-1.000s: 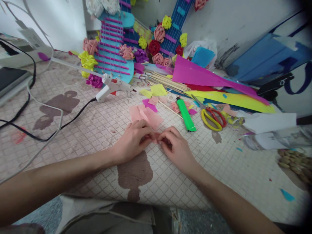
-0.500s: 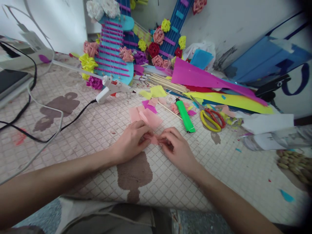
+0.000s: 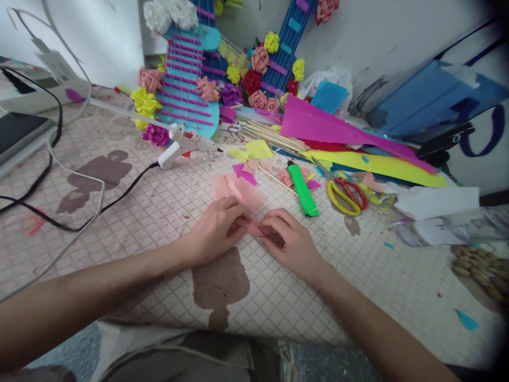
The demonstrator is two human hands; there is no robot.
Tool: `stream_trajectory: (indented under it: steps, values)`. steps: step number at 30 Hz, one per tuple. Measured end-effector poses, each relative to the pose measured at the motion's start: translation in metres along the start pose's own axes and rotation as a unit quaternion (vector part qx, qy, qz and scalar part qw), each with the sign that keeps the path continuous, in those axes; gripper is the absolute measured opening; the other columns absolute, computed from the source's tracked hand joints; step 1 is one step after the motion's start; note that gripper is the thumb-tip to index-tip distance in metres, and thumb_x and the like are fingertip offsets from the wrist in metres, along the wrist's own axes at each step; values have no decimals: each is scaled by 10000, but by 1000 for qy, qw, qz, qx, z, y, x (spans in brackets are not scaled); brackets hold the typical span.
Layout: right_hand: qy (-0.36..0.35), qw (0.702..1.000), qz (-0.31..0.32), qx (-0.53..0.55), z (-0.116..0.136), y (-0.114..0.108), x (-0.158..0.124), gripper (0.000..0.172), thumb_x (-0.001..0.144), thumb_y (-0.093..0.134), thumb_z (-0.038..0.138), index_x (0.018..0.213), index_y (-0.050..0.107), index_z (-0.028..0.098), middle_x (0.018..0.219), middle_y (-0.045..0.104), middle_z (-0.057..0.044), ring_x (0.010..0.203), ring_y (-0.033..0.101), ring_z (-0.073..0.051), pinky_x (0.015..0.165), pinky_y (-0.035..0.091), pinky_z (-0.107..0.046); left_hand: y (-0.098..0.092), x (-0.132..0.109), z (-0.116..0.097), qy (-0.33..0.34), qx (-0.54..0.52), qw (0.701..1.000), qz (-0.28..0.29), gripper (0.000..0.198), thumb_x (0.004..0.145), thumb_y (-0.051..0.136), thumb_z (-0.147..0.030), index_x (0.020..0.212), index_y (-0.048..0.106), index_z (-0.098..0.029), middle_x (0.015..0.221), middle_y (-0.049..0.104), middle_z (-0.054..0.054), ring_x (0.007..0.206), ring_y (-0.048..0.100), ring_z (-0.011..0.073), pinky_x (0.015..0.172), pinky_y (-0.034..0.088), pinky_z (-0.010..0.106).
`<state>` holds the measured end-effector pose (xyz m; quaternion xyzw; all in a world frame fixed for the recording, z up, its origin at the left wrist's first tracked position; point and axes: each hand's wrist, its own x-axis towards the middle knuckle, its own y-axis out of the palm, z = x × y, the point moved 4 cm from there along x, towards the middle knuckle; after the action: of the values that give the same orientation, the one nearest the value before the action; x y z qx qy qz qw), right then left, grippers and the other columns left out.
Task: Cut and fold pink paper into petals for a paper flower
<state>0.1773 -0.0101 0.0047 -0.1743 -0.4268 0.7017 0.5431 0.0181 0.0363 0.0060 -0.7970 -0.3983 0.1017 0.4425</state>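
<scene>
A small piece of pink paper [image 3: 255, 228] is pinched between both hands, just above the patterned tablecloth. My left hand [image 3: 218, 228] closes on its left end with thumb and fingers. My right hand [image 3: 292, 241] grips the right end, fingers curled. Part of the paper is hidden by the fingers. Just beyond the hands lie more flat pink paper pieces [image 3: 246, 193]. A green utility knife [image 3: 303, 190] rests on the cloth to their right, beside scissors [image 3: 345, 197] with yellow and red handles.
A white glue gun [image 3: 181, 146] lies at left with its black cord trailing. Behind are wooden sticks [image 3: 274, 135], a magenta sheet [image 3: 318, 124] and a blue board [image 3: 186, 85] with paper flowers. A blue bag [image 3: 429, 101] and a pile of nuts in shells [image 3: 479, 270] are at right.
My right hand has shifted slightly, and more of the pink paper shows between the fingers. My left hand stays nearly still, and the view has moved a little.
</scene>
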Motion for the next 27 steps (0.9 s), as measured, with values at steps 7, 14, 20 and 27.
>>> stream_trajectory:
  steps: [7,14,20,27]
  values:
    - [26,998,-37,44,-4,-3,4,181,822,522,72,920,539,223,941,543,-27,782,562,-136,692,495,-272,0,0,2,7,-4,1000,-3,129,815,553,-133,917,629,-150,923,574,72,891,540,209,786,461,351]
    - [-13,1000,-8,11,2,-2,2,132,853,567,181,974,567,232,1011,566,-45,914,582,-171,742,510,-298,-1,1,1,5,-4,1000,1,141,800,555,-124,915,631,-152,901,578,67,881,543,209,771,462,345]
    - [-59,997,6,-57,2,-1,1,136,904,487,159,960,605,198,1034,620,-65,963,581,-187,807,503,-333,-1,0,2,11,-1,1000,0,114,832,564,-185,922,625,-150,918,581,74,897,545,215,796,463,363]
    - [-65,995,1,-79,-1,1,1,188,923,443,165,955,626,199,1021,630,-76,939,587,-189,771,506,-332,-4,0,-1,5,-6,1000,-9,57,818,597,-193,857,584,-153,881,578,61,864,543,203,761,469,343]
